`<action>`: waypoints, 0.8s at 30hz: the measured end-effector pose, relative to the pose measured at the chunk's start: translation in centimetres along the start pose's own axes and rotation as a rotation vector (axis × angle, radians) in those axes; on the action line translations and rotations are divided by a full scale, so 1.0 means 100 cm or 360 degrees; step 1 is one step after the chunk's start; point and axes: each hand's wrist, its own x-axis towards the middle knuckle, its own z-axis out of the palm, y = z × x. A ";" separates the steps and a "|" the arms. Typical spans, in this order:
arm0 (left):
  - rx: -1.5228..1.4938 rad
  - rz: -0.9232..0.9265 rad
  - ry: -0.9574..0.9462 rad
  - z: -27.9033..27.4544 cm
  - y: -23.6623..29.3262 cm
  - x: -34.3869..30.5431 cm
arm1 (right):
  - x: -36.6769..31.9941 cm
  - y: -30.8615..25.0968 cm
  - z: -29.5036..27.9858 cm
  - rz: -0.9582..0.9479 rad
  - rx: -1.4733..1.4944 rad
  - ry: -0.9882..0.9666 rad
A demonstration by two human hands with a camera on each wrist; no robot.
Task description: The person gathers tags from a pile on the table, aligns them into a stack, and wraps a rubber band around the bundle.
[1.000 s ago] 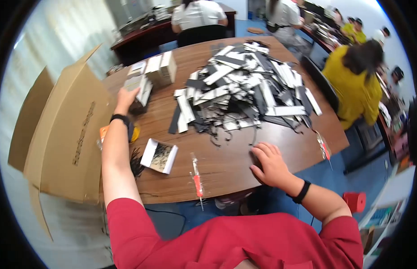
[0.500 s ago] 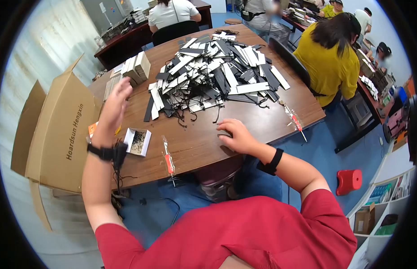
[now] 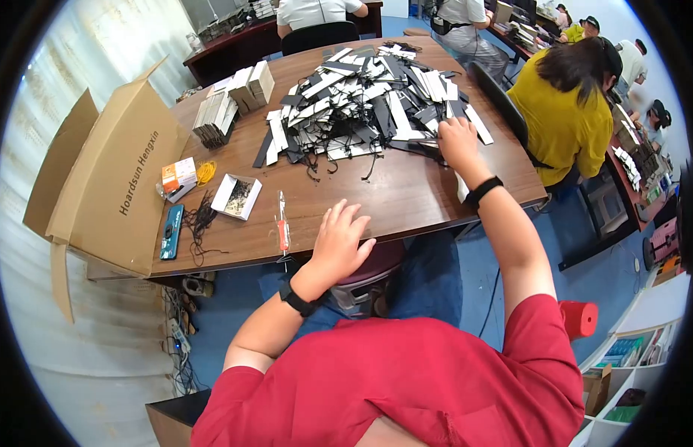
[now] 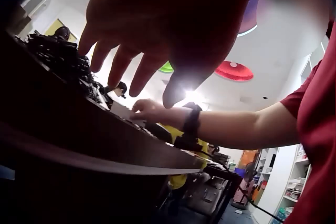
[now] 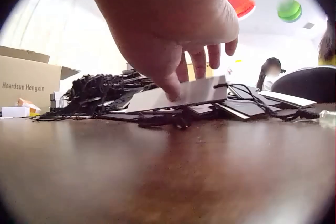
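Observation:
A large heap of black and white tags with black cords [image 3: 346,112] covers the far middle of the table [image 3: 406,186]. At its right edge the right hand [image 3: 459,149] pinches a tag; in the right wrist view the thumb of that hand [image 5: 168,29] lies on the face of a white tag [image 5: 184,97] with a black cord at its end. Over the table's front edge the left hand [image 3: 337,246] hovers with fingers spread and nothing in it; the left wrist view shows its fingers [image 4: 123,61] apart.
At the left stand a tall cardboard box [image 3: 130,179], stacks of tags [image 3: 215,118], an orange-white box [image 3: 179,177] and a blue phone [image 3: 171,232]. A small white box [image 3: 237,197] holds small dark pieces. A red-handled tool [image 3: 284,232] lies near the front edge. People sit beyond.
The left hand has left the stacks at the left and come down to the front edge. The right hand has moved from the table's front to the heap's right edge and taken hold of a tag.

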 end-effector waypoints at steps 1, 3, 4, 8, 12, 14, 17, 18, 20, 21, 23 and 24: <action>-0.0002 -0.0012 0.0046 0.005 -0.002 0.001 | -0.007 -0.004 -0.013 0.0030 0.0099 0.0071; -0.0004 -0.0035 0.0150 0.009 -0.001 0.006 | -0.013 -0.020 -0.046 0.0234 0.0472 -0.0042; 0.0000 -0.0045 0.0202 0.008 0.002 0.011 | -0.017 -0.034 -0.058 0.0339 0.0662 -0.0102; 0.0146 -0.0004 0.0440 0.010 0.004 0.036 | -0.052 -0.101 -0.068 -0.0135 0.1205 -0.0603; 0.0000 -0.0029 0.0141 0.031 -0.021 0.050 | -0.059 -0.121 -0.056 -0.0490 0.1368 -0.0889; -0.0284 -0.0201 -0.0154 0.030 -0.031 0.051 | -0.032 -0.104 -0.067 -0.0639 0.1548 -0.1408; -0.0064 0.0076 0.0191 0.048 -0.038 0.039 | 0.004 -0.065 -0.028 -0.0140 0.1201 -0.0844; -0.0077 0.0071 0.0197 0.047 -0.037 0.039 | 0.020 -0.054 -0.019 -0.0037 0.0924 -0.0638; -0.0106 0.0059 0.0203 0.044 -0.031 0.038 | 0.029 -0.039 -0.006 0.0015 0.0767 -0.0425; -0.0066 0.0083 0.0206 0.040 -0.027 0.036 | 0.027 -0.039 0.001 -0.0067 0.0614 -0.0423; 0.0022 0.0141 0.0215 0.033 -0.024 0.035 | 0.028 -0.038 0.015 -0.0172 0.0356 -0.0404; 0.0012 0.0146 0.0193 0.033 -0.025 0.033 | 0.029 -0.040 0.011 -0.0199 0.0250 -0.0396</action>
